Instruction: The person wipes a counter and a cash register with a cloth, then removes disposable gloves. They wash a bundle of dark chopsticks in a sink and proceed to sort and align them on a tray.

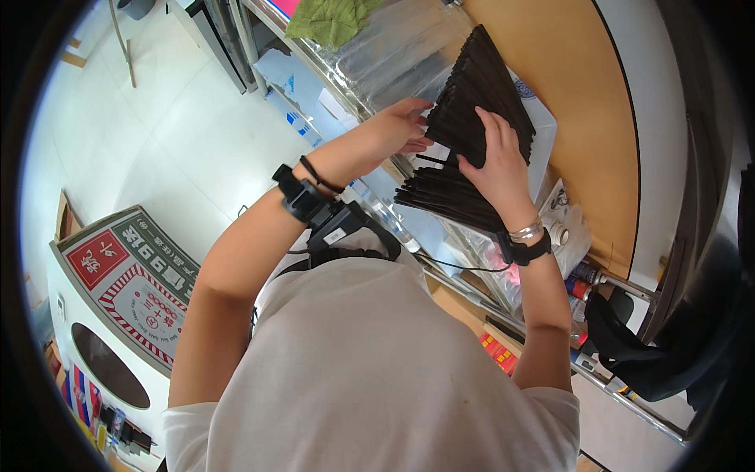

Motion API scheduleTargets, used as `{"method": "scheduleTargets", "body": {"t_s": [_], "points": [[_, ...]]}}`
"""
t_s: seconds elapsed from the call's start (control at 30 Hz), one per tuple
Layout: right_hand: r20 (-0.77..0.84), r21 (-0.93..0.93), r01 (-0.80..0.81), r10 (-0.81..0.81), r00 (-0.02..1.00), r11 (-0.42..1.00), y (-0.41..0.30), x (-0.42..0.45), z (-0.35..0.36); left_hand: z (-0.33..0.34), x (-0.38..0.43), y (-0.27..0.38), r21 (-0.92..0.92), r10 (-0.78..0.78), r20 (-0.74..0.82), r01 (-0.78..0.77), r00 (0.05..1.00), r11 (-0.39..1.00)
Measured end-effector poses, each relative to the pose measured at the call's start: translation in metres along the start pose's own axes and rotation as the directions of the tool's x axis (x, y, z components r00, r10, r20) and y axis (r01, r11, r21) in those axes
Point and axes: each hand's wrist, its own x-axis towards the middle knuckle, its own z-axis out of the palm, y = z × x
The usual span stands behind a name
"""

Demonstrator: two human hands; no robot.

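A broad layer of thin black sticks, possibly straws (472, 88), lies side by side in and over a white plastic tray (545, 130). My left hand (407, 127) is at the layer's left ends, thumb and fingers apart and curved towards them. Spread over the layer's lower right part is my right hand (501, 162), palm down, its fingertips touching the sticks. A second, looser group of black sticks (442, 192) sits nearer to me, below the right hand. One single stick (433, 160) juts out in the gap between the two groups.
Clear plastic sheeting (389, 53) covers the metal-framed table, with a green cloth (330, 20) at its far end. A white bottle (557, 233), spray cans (581, 289) and a black bag (619, 336) are at the right. A tan panel (596, 130) stands behind the tray.
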Motion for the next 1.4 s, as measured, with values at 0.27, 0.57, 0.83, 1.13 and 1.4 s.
{"method": "scheduleTargets", "body": {"t_s": [0.27,0.57,0.83,1.13,1.4], "points": [[0.034,0.034,-0.061,0.059,0.998,0.998,0.004,0.010,0.003,0.007,0.022,0.014,-0.159,-0.036,0.071,0.047,0.997,0.986],[-0.017,-0.029,-0.018,0.018,1.000,0.999,0.008,0.013,0.012,0.001,0.023,0.015,-0.074,-0.102,0.024,0.103,0.995,0.992],[-0.063,-0.060,-0.031,0.027,0.998,0.998,0.002,0.012,0.020,0.006,0.022,0.015,-0.059,-0.041,0.032,0.043,0.999,0.997],[-0.135,0.041,-0.006,0.011,0.991,0.999,0.018,0.012,0.017,0.008,0.009,0.032,-0.050,-0.074,0.009,0.074,0.997,0.996],[-0.230,0.361,-0.219,0.314,0.921,0.906,0.038,-0.002,-0.021,0.002,0.011,0.026,-0.013,-0.052,0.012,0.053,0.999,0.999]]}}
